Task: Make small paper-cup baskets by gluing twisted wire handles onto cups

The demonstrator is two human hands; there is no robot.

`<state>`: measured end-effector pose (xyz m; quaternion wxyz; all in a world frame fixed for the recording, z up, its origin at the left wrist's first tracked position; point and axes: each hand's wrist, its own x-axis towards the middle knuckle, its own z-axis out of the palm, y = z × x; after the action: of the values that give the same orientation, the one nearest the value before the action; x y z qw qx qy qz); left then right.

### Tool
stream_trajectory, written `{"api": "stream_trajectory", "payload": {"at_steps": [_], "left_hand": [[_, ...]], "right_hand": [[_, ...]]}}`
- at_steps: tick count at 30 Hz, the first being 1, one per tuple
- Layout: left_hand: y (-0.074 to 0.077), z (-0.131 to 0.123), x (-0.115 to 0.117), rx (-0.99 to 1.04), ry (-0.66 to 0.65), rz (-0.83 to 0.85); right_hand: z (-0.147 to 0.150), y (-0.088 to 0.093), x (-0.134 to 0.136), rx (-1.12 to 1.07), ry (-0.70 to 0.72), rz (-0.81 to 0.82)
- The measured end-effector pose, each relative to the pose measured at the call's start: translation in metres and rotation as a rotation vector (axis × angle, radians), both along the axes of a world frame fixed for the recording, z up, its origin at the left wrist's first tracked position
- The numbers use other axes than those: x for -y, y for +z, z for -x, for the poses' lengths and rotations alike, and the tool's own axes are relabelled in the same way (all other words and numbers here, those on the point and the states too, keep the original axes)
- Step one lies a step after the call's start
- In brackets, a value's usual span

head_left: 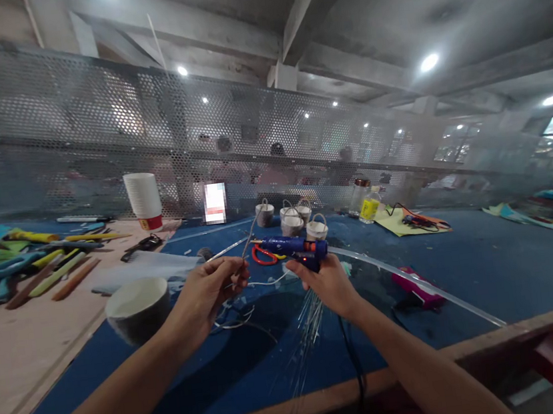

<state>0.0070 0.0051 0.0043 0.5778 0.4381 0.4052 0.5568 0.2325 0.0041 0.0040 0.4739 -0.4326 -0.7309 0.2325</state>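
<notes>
My left hand [211, 292] pinches a thin greyish wire [251, 231] that slants up from the fingertips. My right hand [331, 287] is wrapped round a dark blue hot glue gun [286, 245], its nozzle pointing left and close to the wire. From the gun's back a long clear glue stick [416, 278] runs out to the right. Red-handled scissors [264, 255] lie behind the gun. Below my right hand spreads a bundle of thin shiny strands [307, 327]. Loose curled wire [235, 321] rests on the blue tabletop under my left hand.
Several small grey pots with wire handles [264, 215] stand behind the gun. A larger grey bowl [138, 314] sits left. Stacked paper cups [144, 199], tools [70, 269], a magenta glue gun [420, 289] and glass jars [360, 198] are around. A perforated metal screen [146, 129] stands behind.
</notes>
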Motion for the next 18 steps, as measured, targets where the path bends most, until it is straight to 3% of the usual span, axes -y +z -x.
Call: {"api": "stream_trajectory", "payload": {"at_steps": [18], "left_hand": [[-0.0013, 0.0028, 0.0006, 0.056, -0.023, -0.047]], "right_hand": [[0.0042, -0.0022, -0.0023, -0.135, 0.081, 0.172]]}}
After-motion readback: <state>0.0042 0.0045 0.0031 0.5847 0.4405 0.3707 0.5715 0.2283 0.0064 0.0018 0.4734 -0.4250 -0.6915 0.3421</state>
